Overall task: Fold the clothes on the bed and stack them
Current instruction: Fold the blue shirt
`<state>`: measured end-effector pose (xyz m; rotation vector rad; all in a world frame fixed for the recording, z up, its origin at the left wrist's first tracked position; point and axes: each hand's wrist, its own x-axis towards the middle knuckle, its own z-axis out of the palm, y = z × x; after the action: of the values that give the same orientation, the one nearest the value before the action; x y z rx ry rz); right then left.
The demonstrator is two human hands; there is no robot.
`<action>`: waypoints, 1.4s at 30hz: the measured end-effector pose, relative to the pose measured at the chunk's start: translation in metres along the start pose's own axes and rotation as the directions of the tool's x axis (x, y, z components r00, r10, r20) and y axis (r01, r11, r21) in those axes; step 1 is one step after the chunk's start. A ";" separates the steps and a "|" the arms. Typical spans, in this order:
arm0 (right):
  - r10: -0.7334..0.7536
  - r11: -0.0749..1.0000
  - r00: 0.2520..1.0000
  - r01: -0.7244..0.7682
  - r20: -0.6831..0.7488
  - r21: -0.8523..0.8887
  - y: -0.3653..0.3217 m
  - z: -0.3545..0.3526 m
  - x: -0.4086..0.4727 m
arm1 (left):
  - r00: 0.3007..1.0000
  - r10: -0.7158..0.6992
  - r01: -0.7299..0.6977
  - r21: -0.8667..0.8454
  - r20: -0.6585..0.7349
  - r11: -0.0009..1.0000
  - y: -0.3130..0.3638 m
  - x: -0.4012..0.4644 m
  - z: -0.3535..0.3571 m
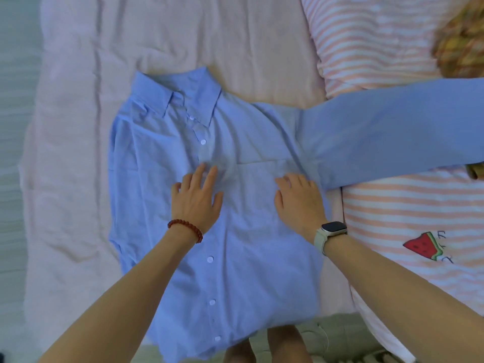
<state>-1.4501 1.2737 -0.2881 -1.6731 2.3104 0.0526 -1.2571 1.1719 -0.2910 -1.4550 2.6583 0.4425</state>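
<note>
Pale pink bedding [78, 153] covers the bed from its left edge, where a strip of grey floor shows, across to the middle. On it a light blue button-up shirt [248, 258] lies front up, collar toward the far side and hem hanging just over the near edge of the bed. Its left side is folded in, giving a straight edge with bare pink bedding beside it out to the bed's left edge. Its other sleeve [392, 132] stretches flat toward the right edge, crossing over a pink-and-white striped garment [406, 210] with a watermelon print that fills the right side. The left hand [196, 197], a red bead bracelet on its wrist, rests flat with fingers spread on the shirt's button placket. The right hand [298, 203], a watch on its wrist, presses flat with fingers straight near the armpit seam. Beyond the collar, bare bedding runs to the far edge.
</note>
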 end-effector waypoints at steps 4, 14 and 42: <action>-0.235 0.972 0.972 0.235 0.020 0.032 -0.021 -0.011 0.060 | 0.991 -0.130 0.130 0.006 0.039 0.991 -0.013 0.048 -0.003; -0.480 0.870 0.877 0.478 0.018 -0.116 -0.076 -0.028 0.255 | 0.941 -0.306 0.291 0.116 0.144 0.950 -0.066 0.101 0.020; -0.104 0.976 0.964 0.146 0.243 -0.162 0.015 -0.037 0.086 | 0.869 -0.494 0.478 -0.240 -0.010 0.845 -0.010 0.103 -0.028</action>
<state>-1.4969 1.1919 -0.2766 -1.7868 2.0731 0.4190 -1.3036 1.0748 -0.2873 -2.1668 2.2057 0.6707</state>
